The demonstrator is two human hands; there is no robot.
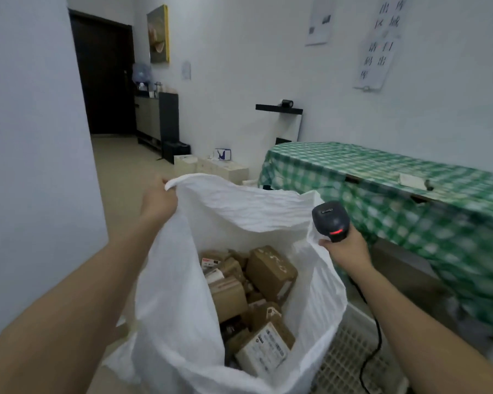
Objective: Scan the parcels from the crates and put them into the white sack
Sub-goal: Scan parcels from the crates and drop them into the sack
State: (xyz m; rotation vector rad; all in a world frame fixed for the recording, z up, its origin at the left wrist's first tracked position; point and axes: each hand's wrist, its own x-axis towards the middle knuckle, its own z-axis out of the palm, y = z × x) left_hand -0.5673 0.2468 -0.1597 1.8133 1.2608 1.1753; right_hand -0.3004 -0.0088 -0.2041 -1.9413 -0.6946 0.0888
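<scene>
Pale walls and a beige floor (120,177) frame the scene, with a dark door (103,75) at the far left. At the grip, the left hand (158,199) is closed on the upper left rim of the large white woven sack (177,294), pinching the fabric and holding it up. The right hand (346,248) is wrapped around the handle of one black handheld barcode scanner (332,220), whose red light is lit; its fingertips also touch the right rim of the sack, though whether they pinch the fabric cannot be told. Between the two hands the sack mouth stands wide open. Inside it lies a heap of brown cardboard parcels (271,270), at least eight visible, several bearing white labels, together with one white labelled box (264,352) at the near side. A black cable (374,345) runs down from the scanner over one white plastic lattice crate (350,354), which sits just beside the sack on the right. Further right stands one table covered by a green-and-white checked cloth (410,189), with a small white card lying on it. On the right wall hang two white sheets, one with large handwritten characters (379,44), and one black shelf (279,108) carries a dark roll. Low pale boxes (211,167) rest on the floor along the wall.
</scene>
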